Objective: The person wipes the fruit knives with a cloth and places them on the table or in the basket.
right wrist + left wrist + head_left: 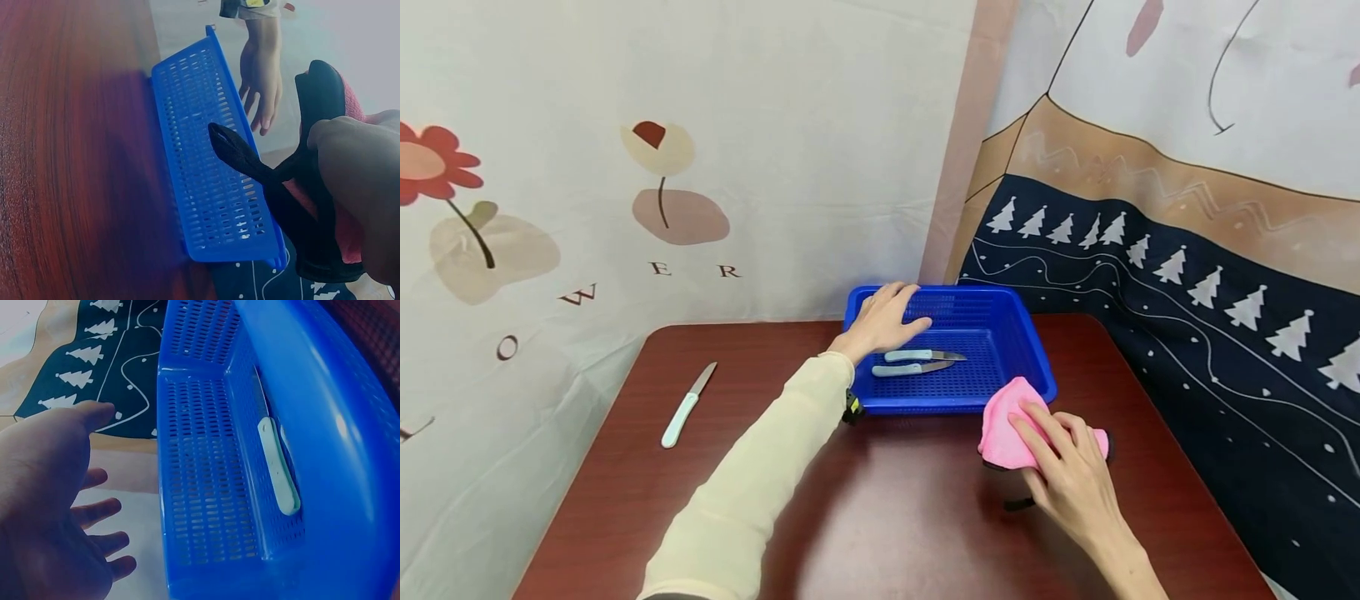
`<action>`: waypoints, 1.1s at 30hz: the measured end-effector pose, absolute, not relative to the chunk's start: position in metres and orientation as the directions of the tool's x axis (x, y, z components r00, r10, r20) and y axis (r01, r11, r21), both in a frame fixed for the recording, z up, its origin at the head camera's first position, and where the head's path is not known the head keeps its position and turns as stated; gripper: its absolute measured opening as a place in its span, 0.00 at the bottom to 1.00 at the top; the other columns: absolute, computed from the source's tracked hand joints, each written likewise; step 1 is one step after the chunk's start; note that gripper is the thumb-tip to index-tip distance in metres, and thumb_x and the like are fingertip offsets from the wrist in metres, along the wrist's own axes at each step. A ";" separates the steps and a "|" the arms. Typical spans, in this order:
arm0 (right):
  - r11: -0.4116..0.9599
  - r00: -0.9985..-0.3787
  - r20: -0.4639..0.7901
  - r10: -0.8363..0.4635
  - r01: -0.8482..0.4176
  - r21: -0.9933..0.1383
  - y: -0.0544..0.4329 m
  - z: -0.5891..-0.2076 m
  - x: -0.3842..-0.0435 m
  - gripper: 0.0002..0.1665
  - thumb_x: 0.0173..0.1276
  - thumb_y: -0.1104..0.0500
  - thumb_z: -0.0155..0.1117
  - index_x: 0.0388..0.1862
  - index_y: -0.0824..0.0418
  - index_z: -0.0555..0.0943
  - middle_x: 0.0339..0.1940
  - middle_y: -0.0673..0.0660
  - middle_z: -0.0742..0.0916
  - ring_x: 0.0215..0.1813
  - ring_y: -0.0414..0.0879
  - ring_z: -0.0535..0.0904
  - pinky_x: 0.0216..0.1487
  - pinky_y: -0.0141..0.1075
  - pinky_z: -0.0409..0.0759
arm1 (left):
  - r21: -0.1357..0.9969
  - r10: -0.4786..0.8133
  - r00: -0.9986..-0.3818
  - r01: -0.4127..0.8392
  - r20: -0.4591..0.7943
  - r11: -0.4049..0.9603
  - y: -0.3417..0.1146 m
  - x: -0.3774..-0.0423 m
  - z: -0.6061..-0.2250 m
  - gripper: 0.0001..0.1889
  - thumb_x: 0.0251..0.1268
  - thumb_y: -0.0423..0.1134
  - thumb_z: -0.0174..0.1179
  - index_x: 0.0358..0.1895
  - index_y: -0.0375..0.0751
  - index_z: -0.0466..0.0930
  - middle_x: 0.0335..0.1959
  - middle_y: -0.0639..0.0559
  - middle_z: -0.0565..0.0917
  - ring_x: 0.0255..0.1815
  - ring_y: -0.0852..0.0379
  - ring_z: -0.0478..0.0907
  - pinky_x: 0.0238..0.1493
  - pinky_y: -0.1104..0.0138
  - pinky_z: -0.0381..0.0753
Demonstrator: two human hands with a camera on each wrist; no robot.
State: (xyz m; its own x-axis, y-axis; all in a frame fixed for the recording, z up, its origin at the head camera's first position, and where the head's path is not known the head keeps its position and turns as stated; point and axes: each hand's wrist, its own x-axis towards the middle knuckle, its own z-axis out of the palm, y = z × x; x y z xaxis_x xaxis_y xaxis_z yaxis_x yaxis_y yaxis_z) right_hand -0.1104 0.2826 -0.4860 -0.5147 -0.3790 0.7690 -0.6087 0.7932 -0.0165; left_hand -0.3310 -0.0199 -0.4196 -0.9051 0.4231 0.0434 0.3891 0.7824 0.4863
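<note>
The right hand [1070,475] is gripping a folded pink cloth [1006,427] with black edging, its thumb pressing the edging and its fingers lying over the top. The cloth is hanging above the brown table [917,525], by the near right corner of the blue perforated plastic basket [1026,329]; whether it is touching the rim is unclear. The left hand [883,323] is hovering at the basket's far left, fingers spread and holding nothing, well apart from the cloth. Two pale-handled knives [906,369] are lying inside, nearer the left hand. Another pale-handled knife [679,420] is resting farther left.
</note>
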 end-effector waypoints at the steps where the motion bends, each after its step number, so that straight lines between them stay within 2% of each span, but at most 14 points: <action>1: 0.792 -0.516 0.768 -0.379 -0.611 -0.019 0.282 -0.486 -0.110 0.30 0.85 0.53 0.45 0.69 0.61 0.89 0.69 0.65 0.90 0.56 0.64 0.79 0.61 0.51 0.70 | 0.482 0.426 -0.904 0.394 0.048 0.783 -0.022 -0.331 -0.419 0.41 0.88 0.62 0.56 0.91 0.47 0.60 0.93 0.41 0.61 0.96 0.37 0.54 0.94 0.36 0.53; 5: 0.787 -0.513 0.768 -0.384 -0.617 -0.019 0.280 -0.486 -0.111 0.30 0.85 0.53 0.45 0.69 0.61 0.89 0.70 0.65 0.90 0.56 0.64 0.79 0.61 0.50 0.70 | 0.464 0.429 -0.901 0.410 0.069 0.785 -0.032 -0.326 -0.416 0.44 0.84 0.66 0.57 0.92 0.48 0.60 0.94 0.40 0.58 0.96 0.35 0.51 0.93 0.33 0.51; 8: 0.782 -0.511 0.767 -0.387 -0.623 -0.020 0.278 -0.485 -0.112 0.30 0.85 0.53 0.45 0.69 0.61 0.89 0.70 0.65 0.90 0.55 0.64 0.79 0.61 0.50 0.71 | 0.475 0.415 -0.906 0.402 0.082 0.783 -0.043 -0.319 -0.413 0.46 0.83 0.68 0.58 0.92 0.50 0.58 0.96 0.42 0.52 0.97 0.36 0.47 0.94 0.34 0.48; 14: 0.772 -0.504 0.767 -0.398 -0.636 -0.017 0.275 -0.486 -0.114 0.29 0.86 0.52 0.46 0.69 0.61 0.89 0.70 0.65 0.90 0.56 0.63 0.79 0.60 0.50 0.71 | 0.494 0.395 -0.909 0.407 0.136 0.768 -0.066 -0.304 -0.409 0.47 0.83 0.70 0.58 0.94 0.54 0.53 0.97 0.44 0.44 0.98 0.36 0.44 0.94 0.34 0.45; 28: 0.730 -0.465 0.765 -0.445 -0.684 0.010 0.255 -0.487 -0.121 0.28 0.91 0.48 0.47 0.68 0.59 0.90 0.69 0.63 0.90 0.57 0.62 0.81 0.56 0.51 0.75 | 0.435 0.340 -0.915 0.403 0.217 0.806 -0.135 -0.257 -0.411 0.49 0.80 0.69 0.62 0.94 0.58 0.53 0.96 0.43 0.51 0.97 0.32 0.45 0.92 0.30 0.49; 33: 0.701 -0.424 0.776 -0.467 -0.712 0.033 0.241 -0.486 -0.125 0.28 0.92 0.46 0.48 0.67 0.59 0.90 0.69 0.63 0.91 0.56 0.61 0.81 0.54 0.52 0.75 | 0.420 0.303 -0.925 0.374 0.227 0.827 -0.167 -0.239 -0.420 0.49 0.80 0.66 0.65 0.94 0.54 0.54 0.95 0.40 0.54 0.96 0.29 0.48 0.90 0.28 0.52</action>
